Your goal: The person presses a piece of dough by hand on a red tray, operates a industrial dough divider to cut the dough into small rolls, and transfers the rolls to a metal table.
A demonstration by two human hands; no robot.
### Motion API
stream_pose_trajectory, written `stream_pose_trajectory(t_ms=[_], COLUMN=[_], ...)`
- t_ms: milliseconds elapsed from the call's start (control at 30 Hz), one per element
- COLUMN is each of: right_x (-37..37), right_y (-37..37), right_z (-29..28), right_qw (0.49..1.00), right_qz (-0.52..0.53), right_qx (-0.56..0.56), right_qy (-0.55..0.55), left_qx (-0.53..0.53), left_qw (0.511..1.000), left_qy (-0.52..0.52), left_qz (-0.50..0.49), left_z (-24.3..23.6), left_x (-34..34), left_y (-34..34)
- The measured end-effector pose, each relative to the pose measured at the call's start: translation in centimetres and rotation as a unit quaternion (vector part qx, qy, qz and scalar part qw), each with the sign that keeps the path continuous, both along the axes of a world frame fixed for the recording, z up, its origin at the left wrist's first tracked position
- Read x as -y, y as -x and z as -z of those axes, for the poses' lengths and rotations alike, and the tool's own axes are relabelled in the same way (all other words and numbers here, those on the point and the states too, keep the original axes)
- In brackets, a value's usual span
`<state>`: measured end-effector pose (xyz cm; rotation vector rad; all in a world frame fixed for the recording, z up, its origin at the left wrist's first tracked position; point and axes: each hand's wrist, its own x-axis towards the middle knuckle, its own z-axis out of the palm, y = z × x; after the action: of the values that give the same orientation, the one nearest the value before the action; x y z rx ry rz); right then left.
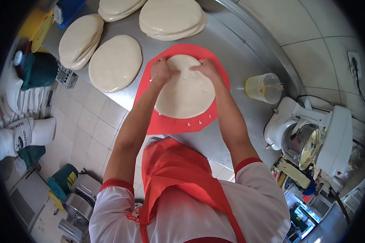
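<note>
Steel table [239,121] and pale tiled wall [296,18] frame a bakery worker, in a red apron [172,162], bent over a broad round of dough [186,95] on a red mat [163,128]. The dough lies between the two hands and spreads from them back toward the body. At its far left rim sits the left hand [160,73], fingers curled and thumb stretched inward over the dough; the right hand [209,69] mirrors it at the far right rim, thumb likewise pointing in. Both touch the dough, though whether the fingers pinch it or merely press cannot be told. Bare forearms flank the round, each crossing a side of the mat. Just left of the mat lies a single flat dough piece [115,62]; farther left and beyond are stacked dough rounds [172,18]. To the right, apart from the mat, stands a clear plastic jug [263,88] with yellowish contents, and nearer the body, a white mixer [278,121] with a metal bowl [294,139].
</note>
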<state>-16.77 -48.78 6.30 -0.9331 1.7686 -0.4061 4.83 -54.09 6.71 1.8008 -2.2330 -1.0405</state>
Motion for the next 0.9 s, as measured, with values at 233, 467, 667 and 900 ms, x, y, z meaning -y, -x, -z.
stream_pose_trajectory(t_ms=[233,467,667,900], right_x=[-2.7,-9.3,-9.3,-5.0], right_y=[3.4,0.0,-11.5,-6.6], right_z=[-3.8,0.7,0.4,-1.9], right_qw=[0.992,0.864,0.901,0.928], right_qz=[-0.085,0.047,-0.070,-0.211], right_qx=[0.081,-0.480,-0.429,-0.269], right_qy=[0.046,0.144,-0.007,-0.145], left_qx=[-0.153,-0.021,-0.084,-0.012], left_qw=[0.923,0.974,0.953,0.990], left_qy=[-0.194,-0.084,-0.030,-0.011], left_qz=[0.295,0.209,0.291,0.143], left_z=[-1.9,-0.1,1.3,1.6], left_x=[5.2,4.2,5.2,5.4], left_y=[2.0,8.1,8.9,7.7])
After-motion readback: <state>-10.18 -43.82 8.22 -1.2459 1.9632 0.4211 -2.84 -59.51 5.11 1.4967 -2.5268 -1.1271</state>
